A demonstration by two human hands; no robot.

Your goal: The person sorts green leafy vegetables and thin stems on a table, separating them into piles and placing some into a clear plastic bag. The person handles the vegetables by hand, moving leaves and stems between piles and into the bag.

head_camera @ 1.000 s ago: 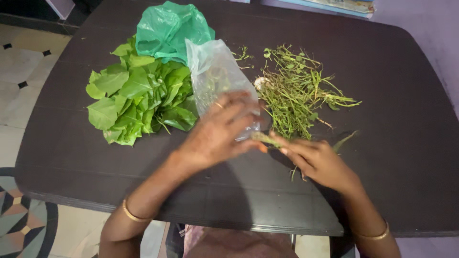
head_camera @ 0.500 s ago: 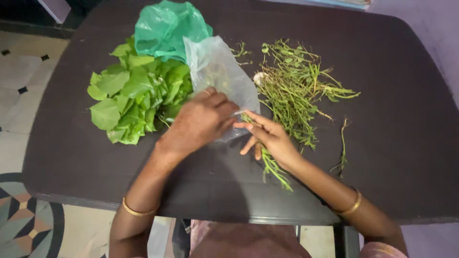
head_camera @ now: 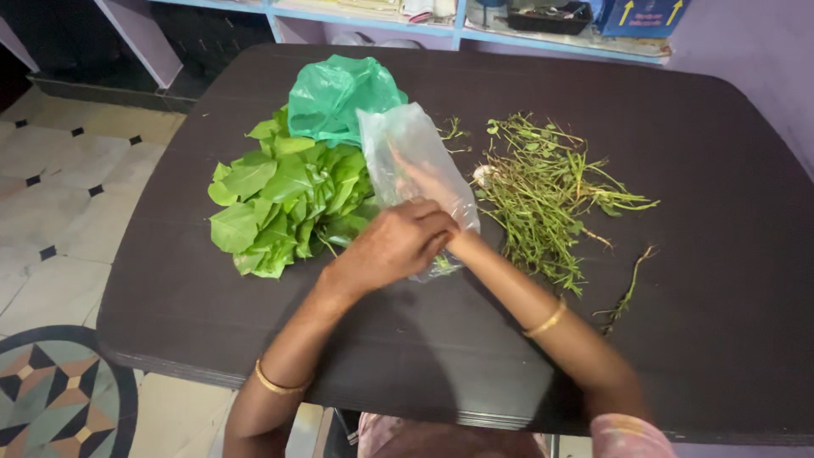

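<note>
Head view, near to far: both forearms with gold bangles cross the near edge of the dark tabletop (head_camera: 721,280); left hand (head_camera: 394,246) lies curled over the mouth of a clear plastic bag (head_camera: 407,157), fingers closed on its near rim, pinning it down; right hand (head_camera: 428,182) is pushed inside the bag, seen only dimly through the film, so whether its fingers are open or closed on anything I cannot tell; bag's long axis runs away from the person, tilted slightly left, mouth nearest; just left of it a heap of broad green leaves (head_camera: 280,199), touching the bag; just right, a pile of stripped stems (head_camera: 543,191), nearer the right arm; one stray stem (head_camera: 627,293) apart; beyond, a green plastic bag (head_camera: 339,93); open tabletop far right; shelves behind.
</note>
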